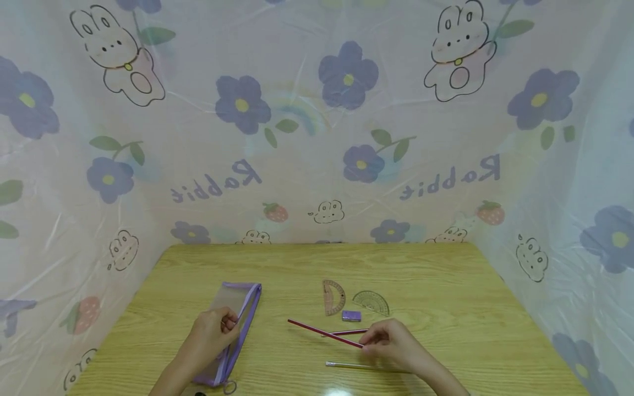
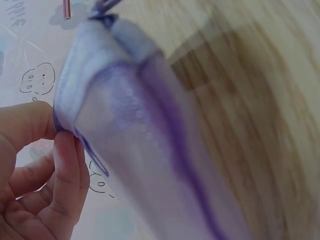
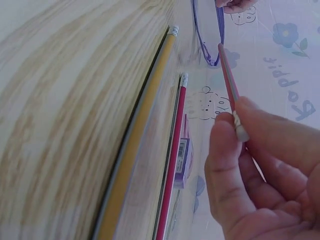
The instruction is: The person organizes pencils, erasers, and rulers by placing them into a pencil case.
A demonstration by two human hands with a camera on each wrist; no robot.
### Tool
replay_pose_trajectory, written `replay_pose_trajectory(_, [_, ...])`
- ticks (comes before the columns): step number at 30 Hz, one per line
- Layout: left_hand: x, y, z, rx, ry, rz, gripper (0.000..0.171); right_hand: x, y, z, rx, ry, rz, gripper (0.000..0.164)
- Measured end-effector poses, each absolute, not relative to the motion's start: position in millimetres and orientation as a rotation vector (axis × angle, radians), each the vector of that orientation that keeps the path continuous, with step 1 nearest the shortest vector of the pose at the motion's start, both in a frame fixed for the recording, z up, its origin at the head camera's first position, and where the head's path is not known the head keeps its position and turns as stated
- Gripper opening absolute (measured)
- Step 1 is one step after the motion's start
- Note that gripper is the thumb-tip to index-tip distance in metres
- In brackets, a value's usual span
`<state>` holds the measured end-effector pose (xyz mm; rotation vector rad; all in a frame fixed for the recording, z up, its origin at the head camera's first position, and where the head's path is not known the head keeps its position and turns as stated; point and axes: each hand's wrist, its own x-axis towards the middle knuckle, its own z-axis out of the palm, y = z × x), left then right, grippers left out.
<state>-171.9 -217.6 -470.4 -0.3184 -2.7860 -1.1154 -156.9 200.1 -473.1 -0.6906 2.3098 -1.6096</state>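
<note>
My left hand (image 1: 210, 333) pinches the opening edge of a see-through pencil case (image 1: 218, 300) with purple trim, on the left of the table. In the left wrist view, the thumb and fingers grip the case's pale zipper edge (image 2: 67, 100). Over the middle of the table, my right hand (image 1: 391, 344) pinches a red pencil (image 1: 322, 331) near its eraser end. Its far end points left, toward the case. Beneath it on the table lie a second red pencil (image 1: 349, 332) and a yellow pencil (image 3: 135, 145), both with eraser ends.
A purple eraser (image 1: 351, 316) lies behind the pencils. Farther back are a pinkish protractor (image 1: 333, 297) and a clear greenish protractor (image 1: 372, 302). A printed curtain (image 1: 297, 181) hangs around the wooden table (image 1: 436, 286) at the back and sides.
</note>
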Motion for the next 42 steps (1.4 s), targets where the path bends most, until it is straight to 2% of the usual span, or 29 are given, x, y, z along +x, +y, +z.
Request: replay_pose_trajectory(42, [-177.2,-218.6,-465.0,-0.391,-2.777,-1.091,0.010,-173.7,164.9,-469.3,-0.569,2.260,-1.669,0.009])
